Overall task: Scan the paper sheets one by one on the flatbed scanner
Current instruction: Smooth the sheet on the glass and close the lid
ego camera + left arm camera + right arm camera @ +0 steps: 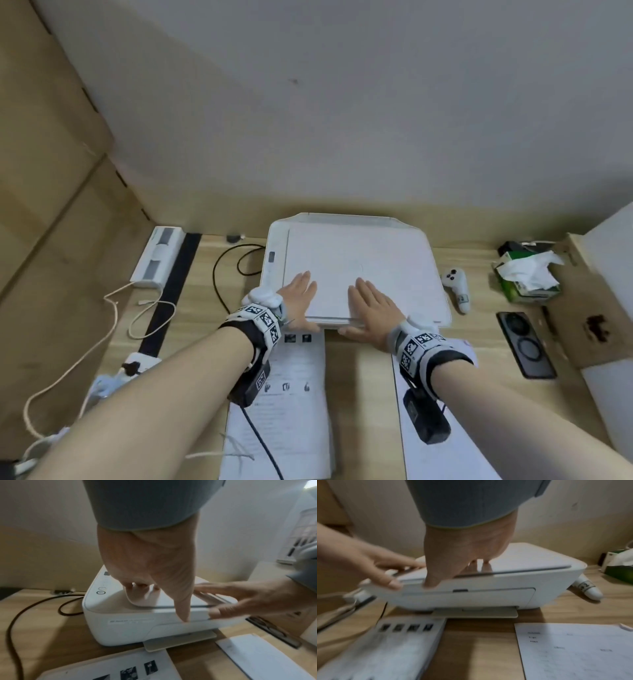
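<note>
The white flatbed scanner (359, 246) stands mid-desk with its lid down; a thin dark seam shows along the lid's front edge (171, 606). My left hand (298, 298) lies flat on the lid's near left part with straight fingers, and its thumb (183, 612) hangs over the front. My right hand (370, 305) lies flat beside it, thumb (431, 582) against the front edge. A stack of printed sheets (291, 394) lies in front of the scanner on the left. More sheets (573, 649) lie on the right.
A white controller (457, 287), a green tissue box (524, 277), a black phone (525, 344) and a cardboard box (582, 308) sit right of the scanner. On the left are a black cable (226, 270), a white power strip (157, 257) and white cords. Cardboard walls the left side.
</note>
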A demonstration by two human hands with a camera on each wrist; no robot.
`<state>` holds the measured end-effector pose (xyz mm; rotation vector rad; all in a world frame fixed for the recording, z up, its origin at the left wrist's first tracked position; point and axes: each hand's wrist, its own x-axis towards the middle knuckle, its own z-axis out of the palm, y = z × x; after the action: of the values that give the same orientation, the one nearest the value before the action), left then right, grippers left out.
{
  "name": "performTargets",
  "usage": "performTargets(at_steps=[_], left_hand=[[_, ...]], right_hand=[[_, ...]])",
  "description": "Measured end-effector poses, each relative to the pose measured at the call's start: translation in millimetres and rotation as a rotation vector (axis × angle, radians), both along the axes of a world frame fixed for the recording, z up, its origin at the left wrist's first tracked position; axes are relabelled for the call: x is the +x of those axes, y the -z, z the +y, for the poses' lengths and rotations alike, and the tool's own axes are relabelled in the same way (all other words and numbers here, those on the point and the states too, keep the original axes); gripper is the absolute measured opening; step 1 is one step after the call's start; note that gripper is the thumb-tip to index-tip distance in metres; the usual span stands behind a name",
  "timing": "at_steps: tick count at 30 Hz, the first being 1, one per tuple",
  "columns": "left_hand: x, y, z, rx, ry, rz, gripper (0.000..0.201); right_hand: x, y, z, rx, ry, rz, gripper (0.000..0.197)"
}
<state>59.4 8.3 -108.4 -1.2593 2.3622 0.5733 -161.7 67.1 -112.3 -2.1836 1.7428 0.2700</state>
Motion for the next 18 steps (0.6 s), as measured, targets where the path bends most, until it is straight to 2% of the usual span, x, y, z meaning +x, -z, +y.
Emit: performTargets(at_steps=[2, 5, 8, 12, 16, 18], left_hand=[[3, 13, 6, -0.046, -0.022, 0.044, 0.098], [9, 10, 3, -0.05, -0.095, 0.177, 0.08], [22, 2, 4, -0.088, -0.216, 0.255, 0.069], [49, 8, 0, -0.139, -0.443, 0.289, 0.067], [66, 21, -11, -0.036, -0.66, 0.404, 0.04], [65, 24, -19, 0.034, -0.8, 0.489, 0.036]], right_hand=[[1, 13, 8, -0.071, 0.023, -0.034, 0.078], [1, 8, -2, -0.182, 0.042, -0.131, 0.057], [4, 10, -24, -0.239, -0.003, -0.139, 0.058], [20, 20, -50, -0.21, -0.03, -0.136, 0.059], [46, 24, -60, -0.18, -0.047, -0.141, 0.061], [57, 31, -64, -0.169, 0.002, -0.164, 0.063]])
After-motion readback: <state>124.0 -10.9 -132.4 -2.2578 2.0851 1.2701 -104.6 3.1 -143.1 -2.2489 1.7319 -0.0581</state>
